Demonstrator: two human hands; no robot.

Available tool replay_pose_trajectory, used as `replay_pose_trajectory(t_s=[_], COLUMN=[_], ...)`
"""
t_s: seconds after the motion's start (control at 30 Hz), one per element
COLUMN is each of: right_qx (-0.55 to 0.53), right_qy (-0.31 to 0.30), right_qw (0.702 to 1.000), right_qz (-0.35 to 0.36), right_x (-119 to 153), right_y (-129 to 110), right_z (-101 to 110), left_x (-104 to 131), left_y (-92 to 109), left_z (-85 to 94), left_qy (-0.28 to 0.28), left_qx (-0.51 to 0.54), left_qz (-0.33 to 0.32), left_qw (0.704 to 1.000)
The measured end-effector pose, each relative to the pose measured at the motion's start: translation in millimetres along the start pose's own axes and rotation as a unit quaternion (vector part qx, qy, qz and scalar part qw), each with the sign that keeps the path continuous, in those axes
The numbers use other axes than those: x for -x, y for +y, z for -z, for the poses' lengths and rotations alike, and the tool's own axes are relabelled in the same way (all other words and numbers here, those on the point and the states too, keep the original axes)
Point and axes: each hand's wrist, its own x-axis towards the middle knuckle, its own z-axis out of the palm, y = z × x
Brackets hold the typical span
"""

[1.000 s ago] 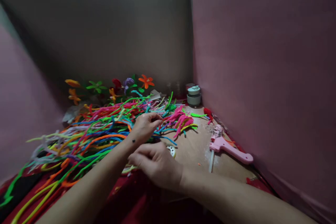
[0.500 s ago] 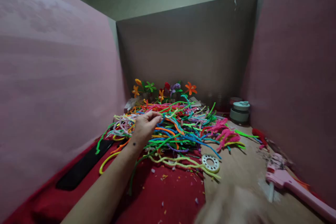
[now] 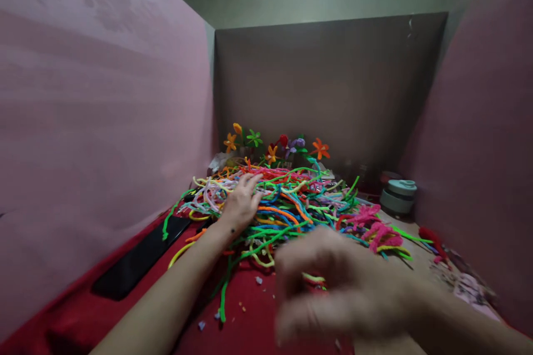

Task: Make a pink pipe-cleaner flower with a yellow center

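Note:
My left hand point(image 3: 241, 203) rests on a heap of coloured pipe cleaners point(image 3: 287, 216), its fingers loosely apart and nothing visible held in them. The heap mixes green, blue, orange, pink, white and yellow stems. Closer to me, my right hand point(image 3: 333, 283) is in the air over the red cloth point(image 3: 237, 310), blurred by motion. Its fingers curve with a gap between them and the thumb, and I see nothing in it. A cluster of bright pink fuzzy stems point(image 3: 377, 227) lies at the heap's right side.
Fuzzy flowers point(image 3: 320, 148) stand behind the heap. A lidded teal jar point(image 3: 398, 198) is at the back right. A black phone-like slab point(image 3: 141, 258) lies on the left. A pink tool point(image 3: 474, 294), partly hidden, is at the right. Panels enclose three sides.
My left hand's pinched fingers have spread and lowered onto the heap. My right hand has risen and moved left into view, hiding the white ring-shaped disc. The view has shifted.

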Motion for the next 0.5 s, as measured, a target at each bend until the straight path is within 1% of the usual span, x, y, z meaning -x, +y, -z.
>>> replay_pose_trajectory(t_s=[0.03, 0.07, 0.1, 0.13, 0.17, 0.23, 0.3, 0.37, 0.43, 0.5], right_qx=[-0.012, 0.001, 0.043, 0.110, 0.182, 0.224, 0.252, 0.282, 0.302, 0.306], right_qy=[-0.027, -0.008, 0.032, 0.065, 0.079, 0.085, 0.073, 0.056, 0.029, -0.005], right_qw=[0.999, 0.998, 0.993, 0.977, 0.951, 0.932, 0.920, 0.909, 0.902, 0.900], right_qz=[-0.023, -0.057, -0.107, -0.173, -0.237, -0.270, -0.292, -0.300, -0.307, -0.310], right_x=[-21, -42, -63, -83, -101, -130, -149, -159, -163, -163], right_y=[20, 42, 64, 86, 108, 147, 177, 197, 210, 217], right_z=[4, 8, 13, 17, 19, 21, 17, 9, 0, -6], left_x=[1, 3, 6, 8, 11, 16, 20, 22, 24, 25], left_y=[2, 3, 4, 4, 4, 2, -1, -3, -4, -5], left_z=[-2.4, -4.8, -7.1, -9.3, -11.3, -14.2, -16.0, -17.1, -17.7, -17.9], left_qy=[-0.018, -0.038, -0.052, -0.065, -0.074, -0.087, -0.091, -0.093, -0.093, -0.092], left_qx=[-0.018, -0.035, -0.053, -0.069, -0.085, -0.111, -0.128, -0.144, -0.167, -0.193], left_qz=[-0.010, -0.018, -0.023, -0.028, -0.031, -0.040, -0.046, -0.056, -0.075, -0.091], left_qw=[1.000, 0.998, 0.997, 0.995, 0.993, 0.989, 0.986, 0.984, 0.979, 0.973])
